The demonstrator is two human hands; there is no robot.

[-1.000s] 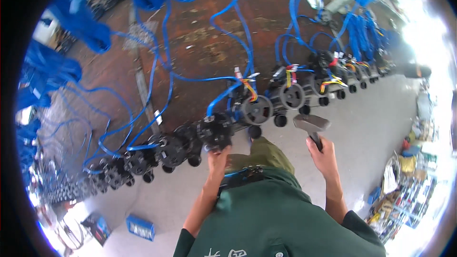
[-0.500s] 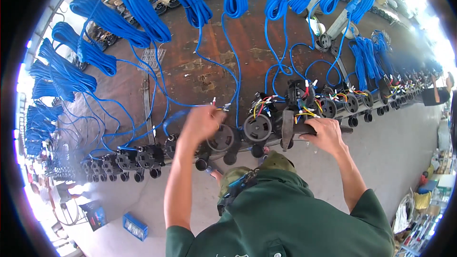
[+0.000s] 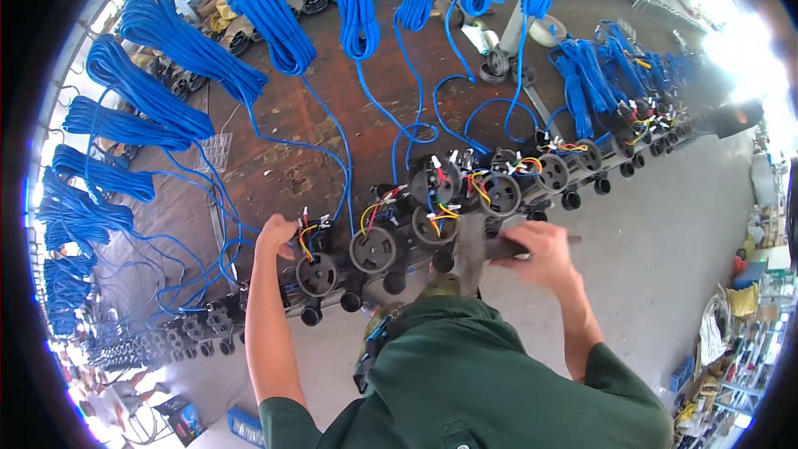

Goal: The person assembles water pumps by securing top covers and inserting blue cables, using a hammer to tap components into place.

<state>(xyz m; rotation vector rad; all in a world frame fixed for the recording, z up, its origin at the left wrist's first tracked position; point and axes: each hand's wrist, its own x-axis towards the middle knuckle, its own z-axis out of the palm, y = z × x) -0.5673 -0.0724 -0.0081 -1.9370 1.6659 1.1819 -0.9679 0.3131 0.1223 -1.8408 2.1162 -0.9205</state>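
My right hand (image 3: pixel 540 254) is closed around the dark handle of a hammer (image 3: pixel 471 254), whose head stands upright, blurred, in front of the row of parts. Just behind it is a round black housing (image 3: pixel 435 226) with yellow wires. Over to the left, my left hand (image 3: pixel 277 235) has its fingers curled beside another black housing (image 3: pixel 317 274), from which red and yellow wires with white-tipped ends stick up. What those fingers hold, if anything, is hidden. Between the hands sits a further slotted round housing (image 3: pixel 372 249).
Coiled blue cables (image 3: pixel 353 8) hang in a row, their ends trailing across the worn brown table (image 3: pixel 291 129). More black housings (image 3: pixel 204 328) line the table's near edge. A blue crate (image 3: pixel 245 426) stands on the floor at lower left.
The view has shifted along the row, and the cables and housings sit differently in it. My left hand has moved left to a wired housing. My right hand still grips the hammer, now lower.
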